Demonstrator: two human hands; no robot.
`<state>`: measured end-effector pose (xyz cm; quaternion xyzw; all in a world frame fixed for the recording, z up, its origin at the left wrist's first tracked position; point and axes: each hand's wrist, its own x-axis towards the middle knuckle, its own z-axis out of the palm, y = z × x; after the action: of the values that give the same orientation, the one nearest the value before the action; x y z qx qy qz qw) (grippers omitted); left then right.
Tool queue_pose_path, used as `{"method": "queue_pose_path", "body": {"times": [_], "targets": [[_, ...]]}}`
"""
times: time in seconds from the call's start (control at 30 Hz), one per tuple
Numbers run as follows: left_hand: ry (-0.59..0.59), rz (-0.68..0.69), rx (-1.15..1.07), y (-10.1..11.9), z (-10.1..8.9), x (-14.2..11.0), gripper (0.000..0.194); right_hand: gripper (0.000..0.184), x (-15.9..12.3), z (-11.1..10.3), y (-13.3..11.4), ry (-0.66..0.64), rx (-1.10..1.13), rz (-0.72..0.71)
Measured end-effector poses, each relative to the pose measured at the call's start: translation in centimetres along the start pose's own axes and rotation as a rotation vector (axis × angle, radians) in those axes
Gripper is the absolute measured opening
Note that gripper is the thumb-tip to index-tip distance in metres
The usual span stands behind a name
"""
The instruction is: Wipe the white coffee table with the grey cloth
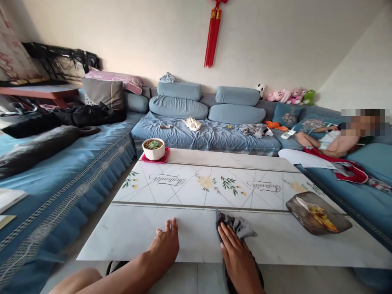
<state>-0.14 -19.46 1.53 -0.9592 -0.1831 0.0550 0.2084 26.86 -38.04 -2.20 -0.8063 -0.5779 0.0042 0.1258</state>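
Note:
My right hand [234, 249] presses a crumpled grey cloth [243, 226] against the near part of the white marble-patterned table [128, 228]. Its fingers lie together over the cloth, which bunches up ahead of and beside them. To the left, my left hand [165, 243] is over the table's near side with its fingers partly stretched and nothing in it. Whether its fingertips touch the surface I cannot tell. A band with flowers and lettering runs across the table beyond both hands.
A dark tray [318, 214] with food scraps sits on the table's right. At the far left corner stands a white succulent pot [154, 150] on a pink saucer [167, 155]. Blue sofas [196, 136] surround the table. A person [339, 141] reclines on the right.

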Motion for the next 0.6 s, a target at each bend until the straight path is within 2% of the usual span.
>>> {"method": "queue_pose_path", "body": {"times": [0.03, 0.1, 0.2, 0.27, 0.33, 0.4, 0.53, 0.6], "targets": [[0.034, -0.009, 0.027, 0.4, 0.6, 0.0, 0.052, 0.058, -0.4, 0.0, -0.1, -0.009, -0.012, 0.018], [0.078, -0.014, 0.071, 1.0, 1.5, 0.0, 0.050, 0.058, 1.6, -0.4, -1.2, -0.049, -0.029, 0.039], [0.093, -0.002, 0.096, 1.0, 1.7, 0.1, 0.049, 0.060, 9.4, -1.6, -3.1, -0.098, -0.032, 0.045], [0.096, -0.007, 0.102, 0.8, 1.3, 0.2, 0.049, 0.060, 14.1, -2.3, -3.5, -0.096, -0.022, 0.048], [0.099, -0.018, 0.106, 0.6, 0.7, 0.1, 0.052, 0.060, 15.4, -2.3, -3.5, -0.089, -0.018, 0.053], [0.097, -0.015, 0.096, 0.4, 0.3, 0.0, 0.053, 0.060, 12.7, -1.5, -3.5, -0.083, -0.026, 0.049], [0.064, 0.008, 0.012, 0.2, 0.3, -0.4, 0.055, 0.059, 3.2, -0.1, -3.2, -0.054, -0.068, 0.018], [0.040, 0.003, -0.050, 0.1, 0.4, -0.5, 0.057, 0.059, 2.3, -0.4, -2.6, -0.070, -0.081, 0.002]]}}
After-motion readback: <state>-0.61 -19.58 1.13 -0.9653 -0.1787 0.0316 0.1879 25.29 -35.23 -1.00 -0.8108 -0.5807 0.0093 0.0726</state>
